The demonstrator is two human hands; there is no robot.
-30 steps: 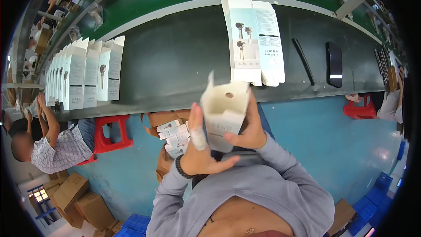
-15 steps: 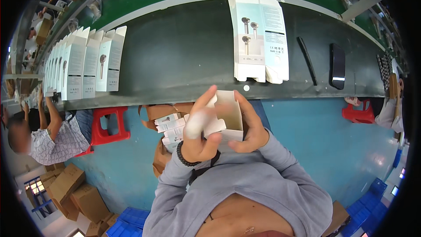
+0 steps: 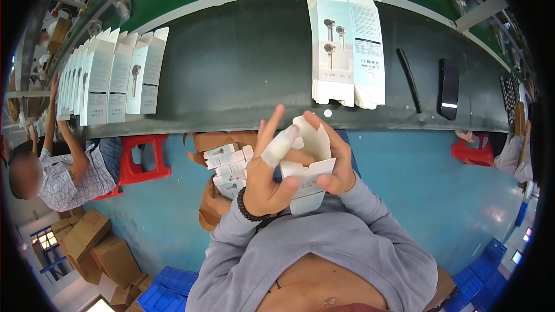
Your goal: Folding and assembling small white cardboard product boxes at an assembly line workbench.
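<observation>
A small white carton (image 3: 319, 169), its top open toward me, is held at chest height just off the table's near edge. My right hand (image 3: 342, 164) is closed around its right side, thumb on the near face. My left hand (image 3: 266, 176) grips the left side: the thumb presses the outer wall and a finger reaches into the opening. Its index finger points up, and a white-wrapped finger lies by a raised flap. Beyond my hands, a stack of flat printed earphone cartons (image 3: 333, 72) lies on the dark table (image 3: 231, 63).
A row of opened-up cartons (image 3: 95, 81) stands on the table at left. A black pen (image 3: 409, 81) and a phone (image 3: 448, 89) lie at right. Below the edge, a brown paper bag (image 3: 209, 211) holds more cartons. A co-worker (image 3: 81, 173) sits at left near a red stool (image 3: 144, 159).
The carton has tipped so its near face shows more. My left fingers have shifted at its opening, with the index finger now raised higher.
</observation>
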